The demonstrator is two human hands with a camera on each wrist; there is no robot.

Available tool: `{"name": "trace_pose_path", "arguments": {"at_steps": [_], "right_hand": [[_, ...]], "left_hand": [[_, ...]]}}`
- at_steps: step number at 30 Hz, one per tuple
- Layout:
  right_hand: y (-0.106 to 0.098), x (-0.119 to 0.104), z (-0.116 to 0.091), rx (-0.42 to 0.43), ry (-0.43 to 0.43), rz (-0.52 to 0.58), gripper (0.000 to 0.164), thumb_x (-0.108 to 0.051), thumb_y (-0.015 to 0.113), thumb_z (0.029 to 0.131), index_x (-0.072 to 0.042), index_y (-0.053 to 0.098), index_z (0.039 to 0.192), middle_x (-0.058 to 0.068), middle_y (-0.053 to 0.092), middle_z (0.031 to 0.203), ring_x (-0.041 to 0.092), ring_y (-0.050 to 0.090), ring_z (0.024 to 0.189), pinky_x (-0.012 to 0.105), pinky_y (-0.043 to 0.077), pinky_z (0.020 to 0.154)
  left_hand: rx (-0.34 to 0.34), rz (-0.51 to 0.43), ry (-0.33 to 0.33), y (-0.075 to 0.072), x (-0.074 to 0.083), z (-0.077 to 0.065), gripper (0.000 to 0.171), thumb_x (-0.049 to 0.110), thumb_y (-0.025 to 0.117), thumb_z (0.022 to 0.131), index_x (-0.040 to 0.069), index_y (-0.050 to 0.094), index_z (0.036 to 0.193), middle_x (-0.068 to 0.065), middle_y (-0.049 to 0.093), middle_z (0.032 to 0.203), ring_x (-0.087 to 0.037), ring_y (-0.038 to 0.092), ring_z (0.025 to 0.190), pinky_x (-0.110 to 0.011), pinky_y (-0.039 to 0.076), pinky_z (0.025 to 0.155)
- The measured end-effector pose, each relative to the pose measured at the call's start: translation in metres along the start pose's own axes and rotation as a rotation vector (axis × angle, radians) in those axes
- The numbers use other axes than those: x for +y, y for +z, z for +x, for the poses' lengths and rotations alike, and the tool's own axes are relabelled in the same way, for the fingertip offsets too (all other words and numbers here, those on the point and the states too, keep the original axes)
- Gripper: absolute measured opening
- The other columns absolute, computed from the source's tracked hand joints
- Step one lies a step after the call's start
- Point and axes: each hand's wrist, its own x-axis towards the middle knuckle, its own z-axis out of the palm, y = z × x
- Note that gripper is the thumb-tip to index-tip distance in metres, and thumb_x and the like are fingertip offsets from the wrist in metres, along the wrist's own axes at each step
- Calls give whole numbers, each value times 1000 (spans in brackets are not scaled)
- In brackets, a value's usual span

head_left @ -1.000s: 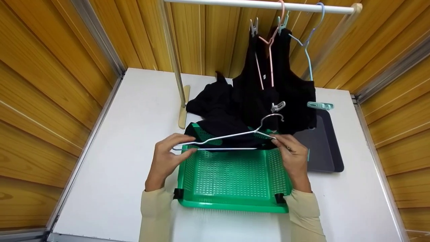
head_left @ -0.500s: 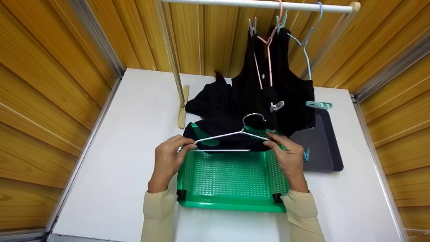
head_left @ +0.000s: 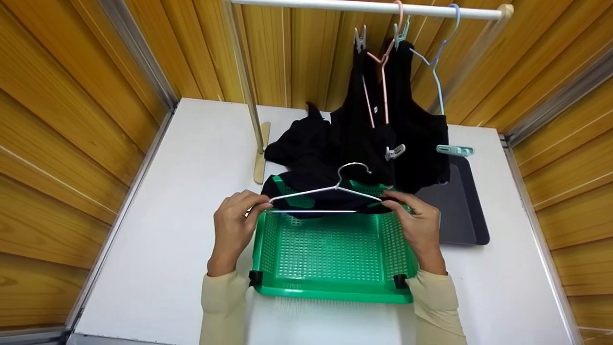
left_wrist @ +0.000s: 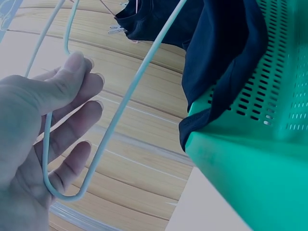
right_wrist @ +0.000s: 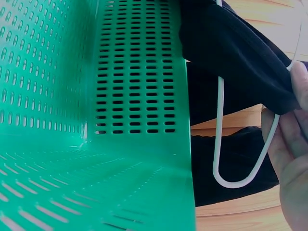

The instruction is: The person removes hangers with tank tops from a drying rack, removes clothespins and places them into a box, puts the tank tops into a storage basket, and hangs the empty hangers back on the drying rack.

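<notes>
A white wire hanger [head_left: 306,193] is held level above the green basket [head_left: 330,293], its hook pointing away. My left hand [head_left: 233,227] pinches its left end between thumb and fingers; in the left wrist view the loop of the hanger [left_wrist: 118,115] runs across my palm. My right hand [head_left: 416,227] pinches the right arm of the hanger. In the right wrist view, black cloth [right_wrist: 236,53] lies over the hanger wire and meets the thumb of my right hand [right_wrist: 294,159]. That black garment [head_left: 306,158] drapes over the basket's back rim; how it lies behind the hanger is partly hidden.
A clothes rack rail [head_left: 325,5] spans the back, with black garments [head_left: 416,120] on a pink hanger [head_left: 385,86] and a blue hanger [head_left: 438,72]. Clothes pegs [head_left: 455,150] grip them. A dark tray [head_left: 462,211] lies right of the basket. Wooden walls enclose the white table [head_left: 158,215].
The hanger has moved to the left between my hands, its hook now farther left. My left fingers, spread around its end a second ago, have come together on the wire.
</notes>
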Motion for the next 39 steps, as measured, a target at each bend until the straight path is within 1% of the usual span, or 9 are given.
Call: {"name": "trace_pose_path", "arguments": {"at_steps": [3, 6, 10, 13, 17, 22, 28, 36, 39], "right_hand": [[0, -2, 0, 14, 11, -28, 31, 20, 75, 87, 2, 81, 111, 20, 78, 110, 10, 73, 96, 21, 56, 82], [2, -10, 0, 23, 13, -52, 27, 20, 75, 87, 6, 80, 109, 23, 77, 108, 8, 72, 95, 20, 56, 82], [2, -27, 3, 32, 4, -69, 23, 21, 74, 87, 11, 78, 108, 26, 76, 105, 8, 72, 93, 17, 53, 80], [0, -34, 4, 43, 11, -71, 24, 22, 74, 87, 11, 78, 108, 28, 75, 105, 7, 72, 92, 15, 52, 79], [-2, -34, 5, 54, 17, -73, 23, 22, 75, 87, 12, 78, 107, 27, 76, 105, 7, 73, 92, 15, 53, 78], [-4, -32, 5, 80, 10, -103, 22, 21, 76, 86, 11, 79, 106, 26, 76, 102, 6, 72, 89, 16, 52, 75], [-4, -33, 7, 109, 3, -129, 21, 21, 77, 86, 11, 79, 104, 25, 77, 100, 5, 72, 92, 16, 53, 81], [-6, -30, 7, 132, 26, -79, 22, 23, 74, 86, 13, 77, 106, 31, 74, 102, 6, 72, 92, 15, 53, 81], [-6, -30, 7, 138, 44, -96, 21, 22, 75, 87, 14, 77, 106, 31, 74, 102, 6, 71, 91, 15, 52, 79]], "left_hand": [[-1, 7, -9, -1, -1, -1, 6, 10, 86, 88, 10, 84, 93, 4, 76, 87, -16, 62, 72, -35, 48, 66], [6, 25, -15, -1, -2, -2, 6, 9, 87, 87, 10, 84, 93, 4, 77, 87, -18, 63, 76, -33, 48, 68], [28, 50, -26, -3, -3, -2, 5, 10, 86, 88, 9, 84, 92, 3, 77, 87, -20, 64, 80, -37, 49, 72], [37, 52, -47, -5, -5, -2, 5, 9, 86, 88, 9, 84, 92, 2, 77, 87, -21, 64, 81, -41, 49, 76], [29, 27, -69, -7, -7, -3, 5, 8, 85, 88, 8, 84, 93, 2, 77, 87, -22, 65, 82, -43, 50, 81], [4, -3, -71, -9, -8, -4, 6, 8, 84, 88, 8, 84, 94, 3, 77, 88, -21, 66, 83, -41, 50, 83], [-27, -15, -79, -13, -10, -5, 7, 8, 84, 88, 8, 85, 95, 4, 77, 88, -19, 67, 84, -38, 48, 81], [5, -20, -100, -18, -16, -8, 6, 6, 83, 88, 8, 84, 94, 4, 76, 87, -19, 65, 80, -37, 47, 82], [7, -23, -125, -21, -17, -9, 7, 5, 83, 88, 8, 84, 94, 4, 76, 87, -19, 66, 81, -38, 47, 83]]}}
